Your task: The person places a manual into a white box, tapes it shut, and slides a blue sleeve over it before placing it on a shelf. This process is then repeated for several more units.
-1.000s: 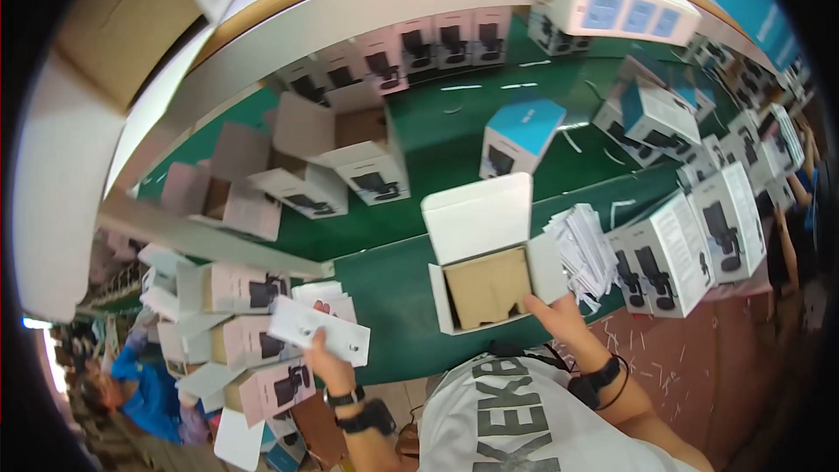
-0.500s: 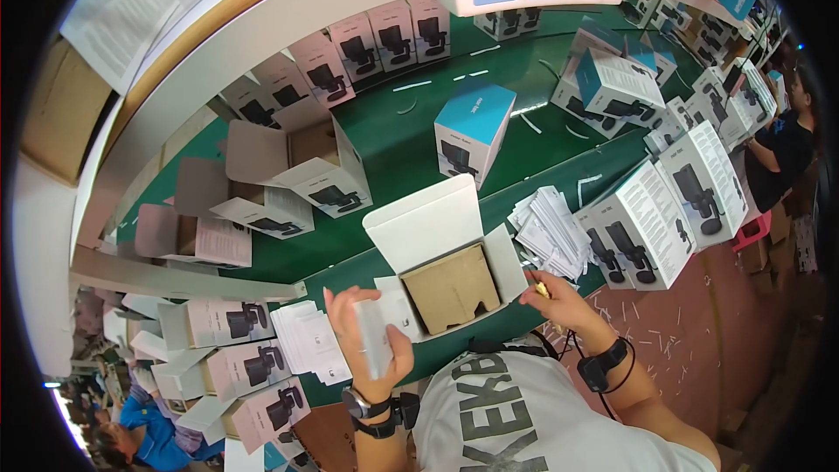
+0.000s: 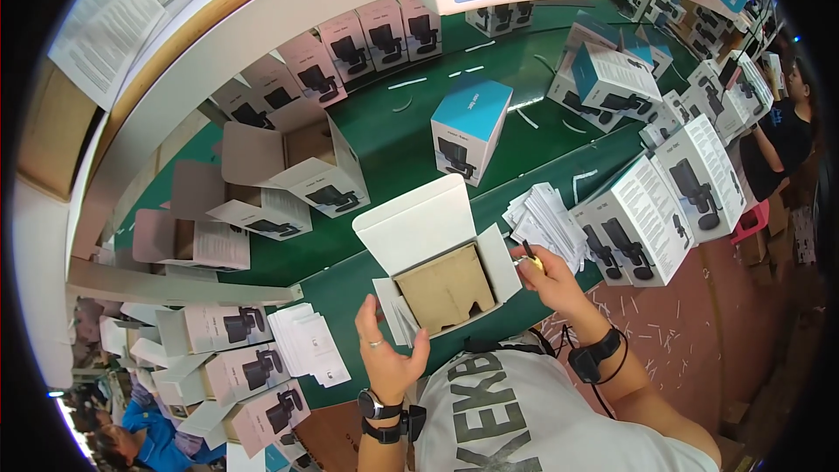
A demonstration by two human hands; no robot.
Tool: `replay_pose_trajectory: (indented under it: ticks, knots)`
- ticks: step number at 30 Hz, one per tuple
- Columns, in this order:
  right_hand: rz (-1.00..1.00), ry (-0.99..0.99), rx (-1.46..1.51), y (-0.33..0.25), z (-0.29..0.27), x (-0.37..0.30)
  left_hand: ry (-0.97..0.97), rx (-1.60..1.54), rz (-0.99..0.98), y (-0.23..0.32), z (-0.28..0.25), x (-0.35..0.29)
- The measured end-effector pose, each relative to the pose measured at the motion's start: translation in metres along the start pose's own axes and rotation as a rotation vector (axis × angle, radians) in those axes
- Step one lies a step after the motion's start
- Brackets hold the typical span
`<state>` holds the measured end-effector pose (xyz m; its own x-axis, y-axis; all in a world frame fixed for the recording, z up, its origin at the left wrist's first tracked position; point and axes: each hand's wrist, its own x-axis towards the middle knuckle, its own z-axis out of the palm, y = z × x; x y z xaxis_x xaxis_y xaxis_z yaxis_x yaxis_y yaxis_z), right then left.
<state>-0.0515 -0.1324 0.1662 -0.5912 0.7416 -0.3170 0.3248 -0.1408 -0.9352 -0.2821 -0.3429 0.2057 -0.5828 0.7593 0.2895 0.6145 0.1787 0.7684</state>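
White box stands open on the green bench, just in front of the person, its lid raised toward eleven o'clock. A brown cardboard insert fills most of it, and a pale flat piece leans inside its left wall.

With that box as the centre of the clock, three picture boxes lie side by side at eight o'clock, and a slanting row of open boxes sits at ten. Closer in at eight, a fanned pile of white papers lies flat. At seven, the left hand is spread wide, thumb apart from the fingers, with nothing visible in its grasp; it is at the near left corner, and whether it touches the wall cannot be told.

At twelve, a blue-topped box stands well apart. At three, the right hand is curled around a small yellow tool with a dark tip, just beside the right flap. A second pile of papers lies at two. Farther out, between two and three, tall boxes stand together, and at four pale strips dot the reddish floor.
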Motion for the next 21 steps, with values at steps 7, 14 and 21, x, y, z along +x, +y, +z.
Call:
replay_pose_trajectory:
  ticks: [7,14,21]
  knots:
    - [0.062,-0.059,0.356,-0.034,0.037,0.013,0.081,-0.015,-0.054,-0.022,0.019,-0.029]
    - [0.134,-0.04,0.362,-0.01,0.035,0.013,0.033,0.375,0.152,0.002,-0.002,-0.022]
    - [0.153,-0.037,0.355,-0.014,0.039,0.012,-0.057,0.194,-0.246,-0.022,0.007,-0.028]
